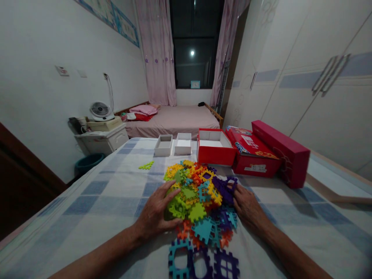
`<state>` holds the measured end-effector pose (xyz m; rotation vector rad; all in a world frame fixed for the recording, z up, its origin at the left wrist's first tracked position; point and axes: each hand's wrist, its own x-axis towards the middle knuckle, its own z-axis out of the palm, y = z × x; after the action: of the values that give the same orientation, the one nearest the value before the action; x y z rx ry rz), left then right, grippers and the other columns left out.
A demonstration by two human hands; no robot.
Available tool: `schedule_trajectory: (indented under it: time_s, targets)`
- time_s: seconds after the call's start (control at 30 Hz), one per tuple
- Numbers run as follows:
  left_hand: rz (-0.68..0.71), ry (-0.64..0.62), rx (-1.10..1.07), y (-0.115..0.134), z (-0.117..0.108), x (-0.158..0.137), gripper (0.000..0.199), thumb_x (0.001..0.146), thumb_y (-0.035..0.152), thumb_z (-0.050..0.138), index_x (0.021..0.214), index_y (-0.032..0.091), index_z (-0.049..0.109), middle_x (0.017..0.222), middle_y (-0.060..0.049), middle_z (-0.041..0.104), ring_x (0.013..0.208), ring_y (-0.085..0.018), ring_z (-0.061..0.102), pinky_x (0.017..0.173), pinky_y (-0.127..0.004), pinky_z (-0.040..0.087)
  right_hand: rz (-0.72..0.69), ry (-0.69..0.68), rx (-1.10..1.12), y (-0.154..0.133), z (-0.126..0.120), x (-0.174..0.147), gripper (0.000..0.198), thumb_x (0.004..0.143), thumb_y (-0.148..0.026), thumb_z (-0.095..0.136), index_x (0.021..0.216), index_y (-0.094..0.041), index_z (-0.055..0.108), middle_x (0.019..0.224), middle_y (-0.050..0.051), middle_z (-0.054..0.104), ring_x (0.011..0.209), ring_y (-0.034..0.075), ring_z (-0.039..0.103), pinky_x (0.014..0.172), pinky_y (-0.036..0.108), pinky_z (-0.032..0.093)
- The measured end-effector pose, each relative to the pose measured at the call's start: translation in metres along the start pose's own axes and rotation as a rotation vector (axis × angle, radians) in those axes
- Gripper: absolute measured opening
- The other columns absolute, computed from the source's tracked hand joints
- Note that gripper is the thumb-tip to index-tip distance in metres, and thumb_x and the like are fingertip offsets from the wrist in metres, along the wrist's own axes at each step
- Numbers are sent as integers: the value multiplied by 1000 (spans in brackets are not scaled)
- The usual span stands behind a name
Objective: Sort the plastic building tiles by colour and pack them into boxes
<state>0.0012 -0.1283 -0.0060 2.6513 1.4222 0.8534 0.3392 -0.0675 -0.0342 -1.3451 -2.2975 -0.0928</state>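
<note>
A heap of plastic interlocking building pieces with toothed edges (pixel 200 228) lies on the checked cloth in front of me, in yellow, green, teal, orange and purple. My left hand (pixel 158 207) rests against the heap's left side, thumb and fingers spread around green pieces (pixel 188 193). At the right side, my right hand (pixel 248 203) has its fingers closed on a purple building piece (pixel 225 188), which sits tilted at the heap's edge; its thumb is largely hidden. Nearest me lie a teal frame piece (pixel 172 260) and a purple window-shaped piece (pixel 226 265), with another purple frame between them.
Behind the heap stand two small white boxes (pixel 163 151) and an open red box (pixel 216 155). A printed red box (pixel 252 164) and a long red box (pixel 293 166) are at the right. Some green pieces (pixel 146 166) lie apart at the left. A bed (pixel 186 116) stands beyond.
</note>
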Motion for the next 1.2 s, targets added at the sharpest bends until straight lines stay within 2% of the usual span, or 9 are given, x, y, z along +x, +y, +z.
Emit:
schedule_trajectory:
  time_s: [0.27, 0.4, 0.47, 0.53, 0.63, 0.7, 0.83, 1.0, 1.2]
  targets:
    - [199, 89, 31, 32, 21, 67, 70, 73, 50, 66, 132, 18, 44, 140, -18, 44, 131, -31, 40, 102, -49, 40, -11, -38, -2, 3, 2, 0, 35, 87, -13, 35, 112, -15, 60, 117, 13, 59, 112, 24, 52, 96, 42, 42]
    - [233, 100, -21, 39, 10, 94, 64, 78, 56, 57, 129, 19, 48, 143, -16, 42, 130, -28, 41, 103, -44, 40, 11, -69, 22, 4, 1, -1, 36, 83, -11, 38, 114, -13, 57, 120, 14, 57, 113, 23, 50, 96, 40, 42]
    - [142, 132, -72, 25, -3, 97, 55, 86, 51, 47, 131, 20, 47, 144, -13, 41, 130, -23, 42, 105, -39, 38, 21, -77, 24, 4, 1, -1, 38, 82, -10, 38, 115, -12, 56, 120, 15, 57, 115, 23, 49, 99, 41, 40]
    - [-78, 184, -41, -4, -15, 94, 47, 92, 45, 37, 129, 20, 48, 142, -11, 44, 130, -20, 41, 107, -38, 35, 35, -82, 22, 3, 1, -2, 40, 79, -9, 39, 116, -10, 55, 120, 15, 57, 117, 24, 47, 100, 42, 38]
    - [-526, 107, 220, -59, -21, 77, 47, 92, 44, 31, 127, 19, 51, 140, -10, 46, 133, -24, 36, 110, -42, 29, 48, -78, 32, 2, 1, -2, 42, 78, -8, 38, 117, -11, 54, 119, 15, 57, 118, 24, 47, 101, 42, 37]
    - [-639, 68, 258, -89, -18, 64, 50, 90, 41, 34, 123, 10, 53, 133, -18, 50, 130, -31, 39, 106, -49, 31, 50, -77, 38, 0, 1, -1, 40, 80, -8, 37, 115, -12, 55, 119, 14, 57, 118, 23, 47, 101, 42, 38]
    - [-651, 5, 238, -113, -6, 53, 48, 81, 37, 45, 120, 12, 56, 123, -15, 58, 120, -29, 49, 102, -43, 37, 70, -77, 18, -3, -2, -1, 39, 78, -5, 36, 110, -12, 57, 121, 15, 56, 117, 24, 47, 100, 42, 38]
    - [-605, 9, 155, -109, 0, 68, 42, 74, 32, 52, 111, 16, 65, 109, -11, 65, 106, -25, 57, 98, -35, 40, 61, -84, 18, -4, -3, 0, 41, 77, -5, 37, 112, -11, 56, 120, 15, 56, 118, 23, 47, 101, 41, 37]
    - [-652, 84, -14, -110, -8, 77, 41, 68, 33, 56, 102, 12, 67, 88, -8, 70, 81, -21, 66, 76, -32, 51, 56, -99, 30, -1, -1, 0, 44, 71, -4, 39, 110, -14, 56, 121, 13, 56, 118, 23, 46, 101, 41, 37]
